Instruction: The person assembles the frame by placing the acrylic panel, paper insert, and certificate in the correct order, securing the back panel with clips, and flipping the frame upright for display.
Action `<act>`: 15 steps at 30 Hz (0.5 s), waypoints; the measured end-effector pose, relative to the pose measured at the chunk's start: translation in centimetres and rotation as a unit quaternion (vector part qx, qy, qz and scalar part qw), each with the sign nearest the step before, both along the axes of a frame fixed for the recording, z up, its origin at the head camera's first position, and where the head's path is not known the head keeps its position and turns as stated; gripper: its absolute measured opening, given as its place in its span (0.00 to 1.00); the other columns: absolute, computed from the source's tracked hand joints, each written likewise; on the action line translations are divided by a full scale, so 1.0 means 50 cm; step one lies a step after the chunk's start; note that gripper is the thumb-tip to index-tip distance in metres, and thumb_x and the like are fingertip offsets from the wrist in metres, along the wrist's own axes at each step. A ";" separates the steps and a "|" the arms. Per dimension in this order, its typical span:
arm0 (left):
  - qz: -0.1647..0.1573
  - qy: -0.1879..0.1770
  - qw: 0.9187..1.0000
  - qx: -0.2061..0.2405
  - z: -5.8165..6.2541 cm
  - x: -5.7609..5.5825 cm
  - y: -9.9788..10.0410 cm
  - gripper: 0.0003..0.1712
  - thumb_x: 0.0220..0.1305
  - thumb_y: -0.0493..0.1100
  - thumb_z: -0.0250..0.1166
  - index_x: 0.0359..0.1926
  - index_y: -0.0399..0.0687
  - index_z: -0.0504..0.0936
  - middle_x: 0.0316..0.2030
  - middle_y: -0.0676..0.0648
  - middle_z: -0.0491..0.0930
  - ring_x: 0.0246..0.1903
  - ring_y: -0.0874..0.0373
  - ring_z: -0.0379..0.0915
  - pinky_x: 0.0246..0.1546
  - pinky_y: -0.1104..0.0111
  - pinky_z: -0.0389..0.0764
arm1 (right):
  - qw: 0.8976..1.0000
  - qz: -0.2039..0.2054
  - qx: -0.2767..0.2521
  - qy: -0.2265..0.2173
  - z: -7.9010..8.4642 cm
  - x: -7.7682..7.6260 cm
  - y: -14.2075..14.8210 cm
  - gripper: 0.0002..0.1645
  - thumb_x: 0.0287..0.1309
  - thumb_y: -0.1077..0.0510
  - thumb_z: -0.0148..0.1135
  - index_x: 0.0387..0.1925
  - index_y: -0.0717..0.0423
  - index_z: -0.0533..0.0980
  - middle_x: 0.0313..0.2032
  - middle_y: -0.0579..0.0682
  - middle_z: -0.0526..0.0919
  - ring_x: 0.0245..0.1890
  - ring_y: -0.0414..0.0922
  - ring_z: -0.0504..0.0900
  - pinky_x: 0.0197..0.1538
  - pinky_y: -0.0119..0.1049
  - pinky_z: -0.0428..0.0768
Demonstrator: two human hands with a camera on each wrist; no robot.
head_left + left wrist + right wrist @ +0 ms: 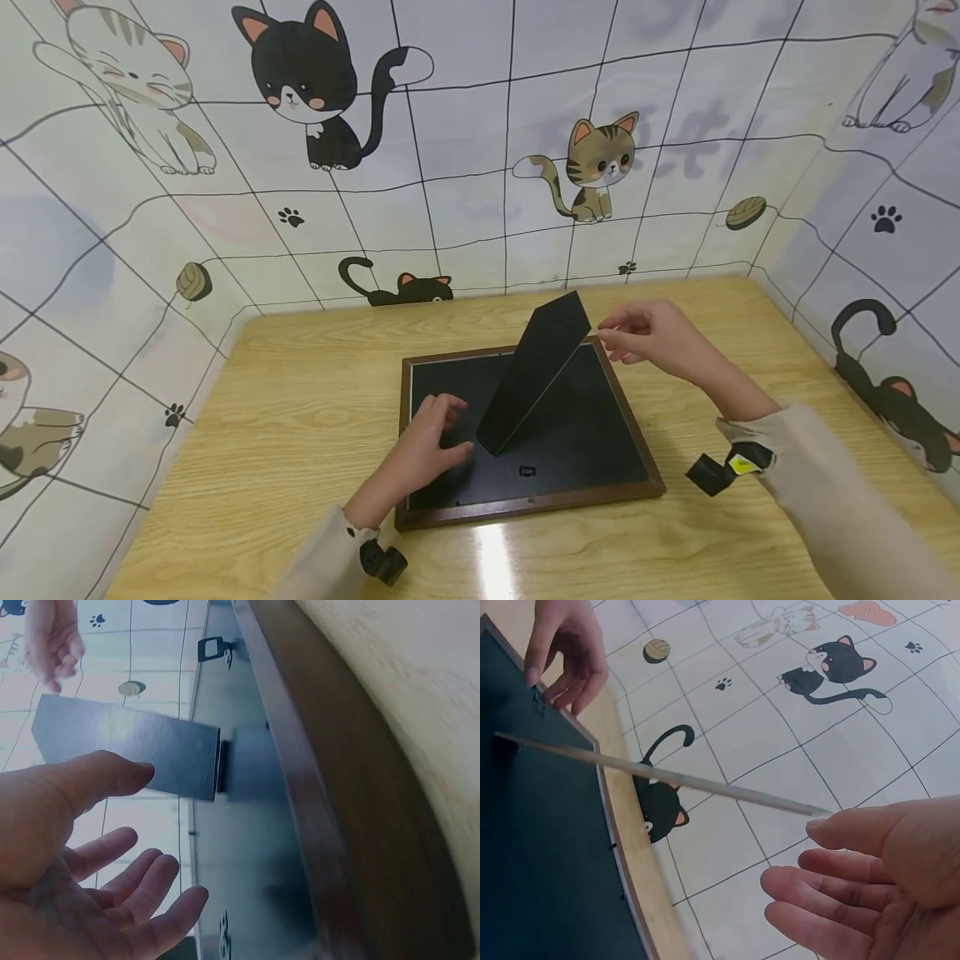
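A picture frame (525, 507) with a brown rim lies face down, its black backing board (592, 417) upward. From the board an easel stand (536, 367), a black flap, rises at a slant toward the far right. My right hand (656, 337) is at the stand's upper end, its thumb tip right by the corner and the other fingers loosely bent. Over the left part of the backing hovers my left hand (427, 442), fingers apart and relaxed, nothing in its grasp. The left wrist view shows the stand (142, 742) joined to the board at its lower end.
Under the frame is a light wood table (315, 425). A small metal hanger (527, 472) sits on the backing near the front rim. Cat-patterned sheeting (465, 200) stands around the table's back and sides. Black camera mounts (382, 562) are strapped to both wrists.
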State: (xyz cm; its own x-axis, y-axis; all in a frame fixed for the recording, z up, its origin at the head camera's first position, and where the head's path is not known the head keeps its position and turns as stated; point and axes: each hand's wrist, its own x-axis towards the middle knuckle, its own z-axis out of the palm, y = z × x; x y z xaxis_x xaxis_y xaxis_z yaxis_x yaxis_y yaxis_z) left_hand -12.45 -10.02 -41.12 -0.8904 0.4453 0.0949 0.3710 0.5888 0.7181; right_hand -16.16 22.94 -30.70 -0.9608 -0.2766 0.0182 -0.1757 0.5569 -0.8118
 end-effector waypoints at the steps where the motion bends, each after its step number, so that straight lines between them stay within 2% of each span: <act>1: 0.001 -0.001 1.000 0.001 0.001 0.002 -0.007 0.27 0.52 0.38 0.68 0.52 0.40 0.68 0.42 0.42 0.67 0.43 0.48 0.70 0.42 0.59 0.75 | 1.000 0.001 0.005 -0.002 -0.004 0.003 0.005 0.18 0.58 0.58 0.60 0.45 0.69 0.75 0.29 0.53 0.82 0.28 0.44 0.82 0.32 0.36 0.81; 5: 0.009 -0.014 1.000 -0.002 0.006 0.014 -0.036 0.27 0.53 0.36 0.67 0.53 0.38 0.68 0.43 0.40 0.66 0.44 0.45 0.70 0.44 0.57 0.74 | 0.999 0.017 0.026 -0.012 -0.027 0.015 0.027 0.19 0.58 0.58 0.60 0.46 0.70 0.74 0.29 0.51 0.81 0.28 0.45 0.81 0.32 0.36 0.81; 12: 0.029 -0.021 0.997 -0.062 0.008 0.041 -0.090 0.31 0.51 0.38 0.70 0.55 0.37 0.67 0.46 0.41 0.66 0.46 0.48 0.66 0.44 0.57 0.72 | 0.994 0.060 0.057 -0.065 -0.090 0.044 0.073 0.23 0.59 0.56 0.59 0.49 0.70 0.72 0.34 0.52 0.79 0.31 0.47 0.78 0.33 0.40 0.80; 15: 0.035 -0.042 0.996 -0.075 0.007 0.057 -0.109 0.35 0.50 0.41 0.71 0.58 0.37 0.66 0.47 0.42 0.66 0.46 0.49 0.64 0.43 0.57 0.71 | 0.991 0.083 0.063 -0.085 -0.119 0.061 0.093 0.26 0.58 0.55 0.60 0.51 0.72 0.70 0.35 0.53 0.78 0.31 0.50 0.79 0.31 0.40 0.79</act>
